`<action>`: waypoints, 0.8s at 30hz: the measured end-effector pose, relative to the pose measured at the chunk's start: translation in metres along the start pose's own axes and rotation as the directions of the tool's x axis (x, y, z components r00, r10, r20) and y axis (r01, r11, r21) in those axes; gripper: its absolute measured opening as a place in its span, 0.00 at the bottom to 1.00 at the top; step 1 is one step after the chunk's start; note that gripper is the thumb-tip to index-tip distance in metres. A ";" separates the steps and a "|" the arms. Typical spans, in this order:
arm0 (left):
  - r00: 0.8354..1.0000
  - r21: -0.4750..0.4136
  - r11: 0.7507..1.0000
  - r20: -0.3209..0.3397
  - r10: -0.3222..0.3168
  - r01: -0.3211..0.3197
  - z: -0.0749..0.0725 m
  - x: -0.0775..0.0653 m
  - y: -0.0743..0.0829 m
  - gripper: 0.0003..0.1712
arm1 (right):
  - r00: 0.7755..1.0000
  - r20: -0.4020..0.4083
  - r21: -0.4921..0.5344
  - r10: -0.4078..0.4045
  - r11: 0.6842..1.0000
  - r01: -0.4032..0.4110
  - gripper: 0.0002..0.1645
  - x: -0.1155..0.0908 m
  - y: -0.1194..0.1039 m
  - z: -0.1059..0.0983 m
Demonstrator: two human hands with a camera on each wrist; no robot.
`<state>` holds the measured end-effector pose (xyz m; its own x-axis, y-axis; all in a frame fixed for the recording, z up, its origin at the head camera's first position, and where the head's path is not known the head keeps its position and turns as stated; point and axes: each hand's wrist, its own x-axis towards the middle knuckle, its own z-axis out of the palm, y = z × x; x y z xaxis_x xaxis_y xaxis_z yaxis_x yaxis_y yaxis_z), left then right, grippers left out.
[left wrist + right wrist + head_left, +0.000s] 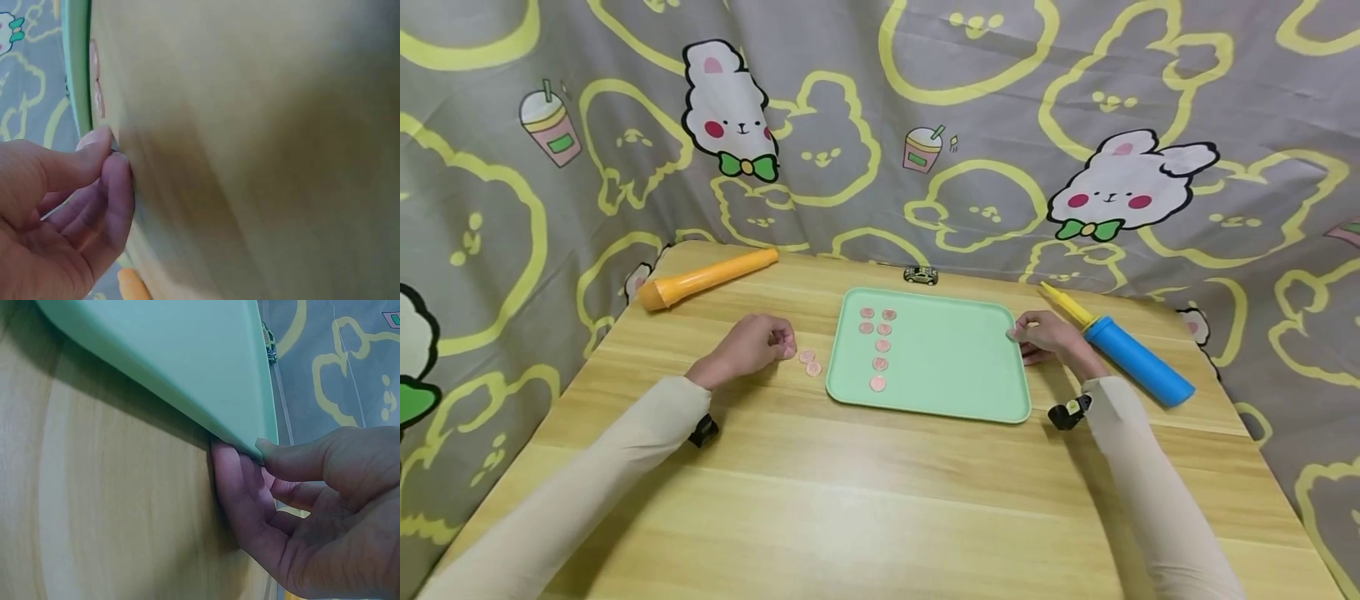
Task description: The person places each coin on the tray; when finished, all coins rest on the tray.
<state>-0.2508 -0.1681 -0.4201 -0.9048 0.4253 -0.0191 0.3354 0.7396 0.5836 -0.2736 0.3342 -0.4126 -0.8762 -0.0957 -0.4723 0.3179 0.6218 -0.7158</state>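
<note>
On the table my left hand (758, 343) has its thumb and forefinger pinched together around a coin (114, 150), of which only a thin edge shows in the left wrist view. Two copper-coloured coins (813, 368) lie next to each other between that hand and a light green tray (955, 358). Several more coins (880, 364) lie flat along the tray's left side, in a column with a short second one beside it. At the tray's right edge my right hand (1047, 335) grips the rim, thumb on top and fingers underneath, as the right wrist view shows.
An orange toy microphone (711, 279) lies at the back left. Behind the tray sits a small toy car (921, 275), close to the patterned curtain (850, 125). A blue and yellow hand pump (1138, 358) lies to the right of my right hand.
</note>
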 end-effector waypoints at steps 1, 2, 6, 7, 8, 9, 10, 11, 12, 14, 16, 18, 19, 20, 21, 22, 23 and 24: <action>1.000 -0.014 1.000 -0.014 0.001 -0.001 0.001 -0.001 0.000 0.05 | 1.000 0.001 -0.001 0.003 1.000 -0.003 0.12 0.000 0.000 0.000; 1.000 -0.027 1.000 -0.025 0.003 -0.003 0.002 -0.002 0.000 0.05 | 1.000 0.001 -0.002 0.006 1.000 -0.006 0.12 0.001 0.000 0.001; 0.999 -0.119 0.993 -0.045 0.011 -0.016 0.001 -0.001 0.002 0.06 | 1.000 -0.004 -0.012 0.007 1.000 -0.007 0.12 0.001 0.000 0.001; 0.999 -0.135 0.991 -0.046 0.011 -0.017 0.001 0.000 0.003 0.06 | 1.000 -0.006 -0.012 0.007 1.000 -0.007 0.12 0.001 0.000 0.001; 0.999 -0.151 0.988 -0.047 0.018 -0.025 0.001 0.002 0.004 0.06 | 1.000 -0.007 -0.014 0.006 1.000 -0.006 0.12 0.001 0.000 0.001; 0.999 -0.168 0.985 -0.048 0.023 -0.030 0.001 0.004 0.005 0.07 | 1.000 -0.007 -0.016 0.004 1.000 -0.004 0.12 0.001 0.000 0.001; 0.998 -0.180 0.983 -0.052 0.029 -0.038 0.001 0.006 0.007 0.07 | 1.000 -0.007 -0.016 0.005 1.000 -0.005 0.13 0.000 0.000 0.001; 0.998 -0.187 0.981 -0.059 0.037 -0.047 0.001 0.008 0.008 0.07 | 1.000 -0.008 -0.015 0.006 1.000 -0.006 0.13 0.001 0.001 0.002; 0.997 -0.192 0.980 -0.064 0.046 -0.058 0.001 0.010 0.010 0.07 | 1.000 -0.008 -0.015 0.008 1.000 -0.008 0.13 0.000 0.001 0.001; 0.996 -0.216 0.973 -0.063 0.069 -0.082 0.002 0.014 0.015 0.07 | 1.000 -0.004 -0.011 0.010 1.000 -0.010 0.13 0.000 0.000 0.001; 0.996 -0.251 0.964 -0.045 0.077 -0.086 0.002 0.017 0.020 0.07 | 1.000 -0.004 -0.003 0.014 1.000 -0.014 0.13 0.000 0.000 0.001; 0.996 -0.266 0.960 -0.021 0.084 -0.087 0.002 0.019 0.026 0.08 | 1.000 -0.004 -0.001 0.010 1.000 -0.010 0.13 0.000 0.000 0.001; 0.996 -0.264 0.960 -0.011 0.088 -0.088 0.002 0.020 0.028 0.08 | 1.000 -0.006 0.000 0.008 1.000 -0.008 0.13 0.001 0.000 0.001; 0.996 -0.257 0.962 -0.004 0.091 -0.089 0.003 0.021 0.030 0.08 | 1.000 -0.008 0.002 0.005 1.000 -0.005 0.13 0.001 -0.001 0.001; 0.996 -0.252 0.964 0.002 0.088 -0.085 0.003 0.022 0.032 0.07 | 1.000 -0.009 0.003 0.005 1.000 -0.005 0.12 0.002 -0.001 0.002; 0.996 -0.244 0.966 0.006 0.089 -0.085 0.004 0.023 0.034 0.06 | 1.000 -0.006 0.005 0.002 1.000 -0.002 0.12 0.003 -0.001 0.002; 0.996 -0.244 0.966 0.012 0.087 -0.082 0.005 0.024 0.036 0.06 | 1.000 -0.003 0.009 -0.002 1.000 0.002 0.12 0.003 -0.001 0.003; 0.996 -0.251 0.965 0.020 0.087 -0.079 0.005 0.026 0.038 0.06 | 1.000 -0.001 0.011 -0.002 1.000 0.002 0.12 0.004 -0.001 0.003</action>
<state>-0.2600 -0.1263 -0.4027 -0.8667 0.4986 0.0154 0.3295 0.5491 0.7680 -0.2762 0.3309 -0.4153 -0.8774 -0.0961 -0.4701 0.3200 0.6129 -0.7224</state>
